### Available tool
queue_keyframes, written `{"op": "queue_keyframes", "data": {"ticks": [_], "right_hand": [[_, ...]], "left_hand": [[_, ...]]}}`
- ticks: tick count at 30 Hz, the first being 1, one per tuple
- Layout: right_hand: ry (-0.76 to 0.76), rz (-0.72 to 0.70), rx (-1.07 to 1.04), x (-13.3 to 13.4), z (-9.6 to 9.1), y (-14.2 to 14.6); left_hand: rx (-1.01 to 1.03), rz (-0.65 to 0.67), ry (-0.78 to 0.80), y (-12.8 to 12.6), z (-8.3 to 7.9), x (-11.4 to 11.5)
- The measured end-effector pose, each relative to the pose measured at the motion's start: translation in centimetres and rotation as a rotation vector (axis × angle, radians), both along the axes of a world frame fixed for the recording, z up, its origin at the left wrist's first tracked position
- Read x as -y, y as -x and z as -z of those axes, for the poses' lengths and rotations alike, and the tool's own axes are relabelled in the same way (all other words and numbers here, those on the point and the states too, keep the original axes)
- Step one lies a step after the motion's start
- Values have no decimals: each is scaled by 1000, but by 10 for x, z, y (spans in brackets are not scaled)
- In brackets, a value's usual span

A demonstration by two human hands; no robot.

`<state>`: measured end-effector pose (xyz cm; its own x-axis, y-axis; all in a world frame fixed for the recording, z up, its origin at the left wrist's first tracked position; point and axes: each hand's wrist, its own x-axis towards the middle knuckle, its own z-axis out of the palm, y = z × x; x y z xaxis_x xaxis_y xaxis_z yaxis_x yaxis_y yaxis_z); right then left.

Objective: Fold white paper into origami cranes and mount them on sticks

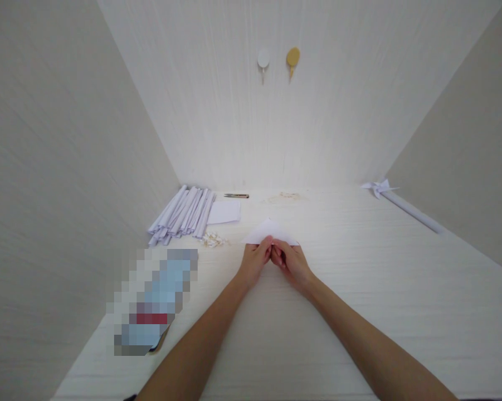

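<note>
A small white sheet of paper [271, 230], folded to a triangle with its tip pointing away, lies on the white table [359, 289]. My left hand [254, 262] and my right hand [290, 260] meet at its near edge, fingers curled and pressed on the paper. Both fingertips pinch the fold close together.
A bundle of rolled white paper sticks [183, 214] lies at the back left beside a flat white sheet [224, 212], a dark tool [236, 196] and small scraps [213, 240]. A paper pinwheel on a stick [395, 201] rests at the right wall. A blurred object [152, 301] lies near left. Two wall hooks [278, 60] hang above.
</note>
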<state>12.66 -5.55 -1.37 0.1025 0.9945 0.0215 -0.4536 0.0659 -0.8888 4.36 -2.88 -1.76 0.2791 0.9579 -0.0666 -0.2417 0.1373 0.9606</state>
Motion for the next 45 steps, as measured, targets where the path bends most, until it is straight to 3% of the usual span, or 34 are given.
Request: {"op": "queue_keyframes", "data": {"ticks": [7,17,23,24,26,30,40,45], "right_hand": [[13,26,-195,-2,-2,1],[-9,127,-271,-9,-7,-9],[-75,294,-345,-11,-8,-24],[-75,300,-343,-11,-8,-24],[-56,249,-311,-10,-7,-22],[-30,120,-182,-7,-5,-10],[61,-1,64,-6,6,-6],[17,-27,-105,-5,4,-6]], "left_hand": [[116,-10,26,-2,-5,-1],[372,-74,60,1,-9,-5],[632,-241,166,23,-10,-19],[652,-220,173,25,-10,-20],[622,-98,181,25,-11,-19],[353,106,80,9,-9,-6],[-109,61,-122,3,0,1],[-101,86,-78,-1,2,4]]}}
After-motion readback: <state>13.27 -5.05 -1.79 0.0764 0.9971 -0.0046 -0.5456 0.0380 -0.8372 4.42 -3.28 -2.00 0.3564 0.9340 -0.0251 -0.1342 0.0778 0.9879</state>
